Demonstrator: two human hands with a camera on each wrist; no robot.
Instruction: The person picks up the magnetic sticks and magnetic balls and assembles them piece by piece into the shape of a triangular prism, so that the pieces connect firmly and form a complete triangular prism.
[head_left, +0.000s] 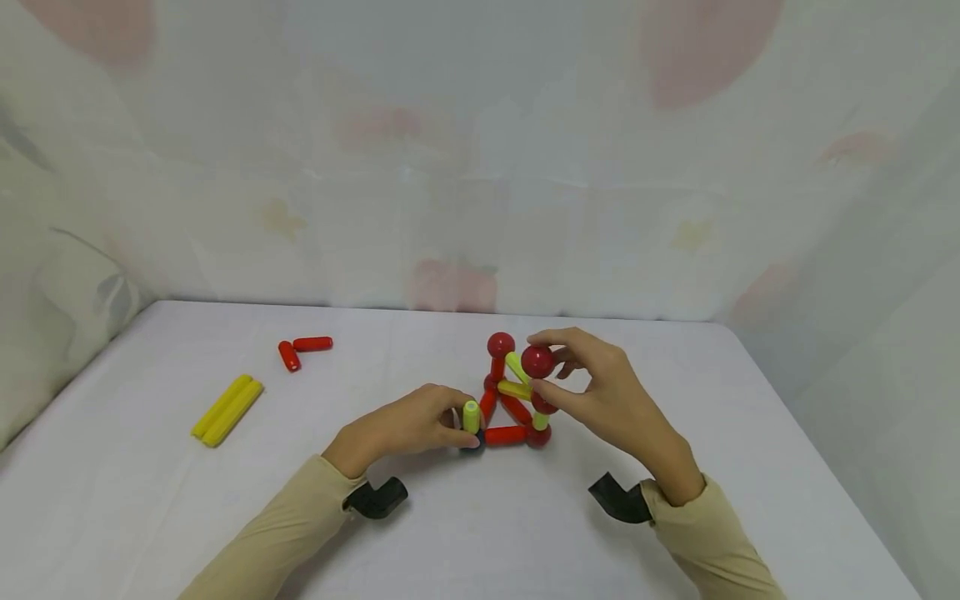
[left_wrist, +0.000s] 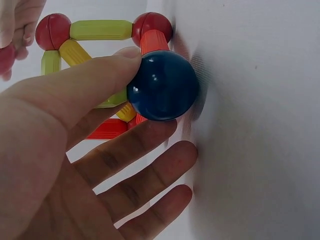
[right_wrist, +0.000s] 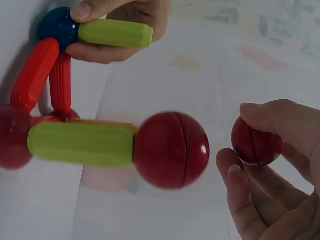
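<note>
White tabletop [head_left: 787,467], and at mid-picture stands the rod-and-ball construction [head_left: 506,435]! Right hand [head_left: 603,383], just right of centre, grips a loose red ball [head_left: 537,361]; left hand [head_left: 412,422] pinches the blue ball [left_wrist: 162,85]. Looks like joining; next probably calls for aligning with the bare-ended lime rod [head_left: 471,417].

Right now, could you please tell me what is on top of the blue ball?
A green rod stands upright on the blue ball; the ball's surface beneath it is covered.

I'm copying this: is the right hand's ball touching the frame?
Apart: the right wrist view shows a gap between the held ball and the nearest frame ball.
</note>
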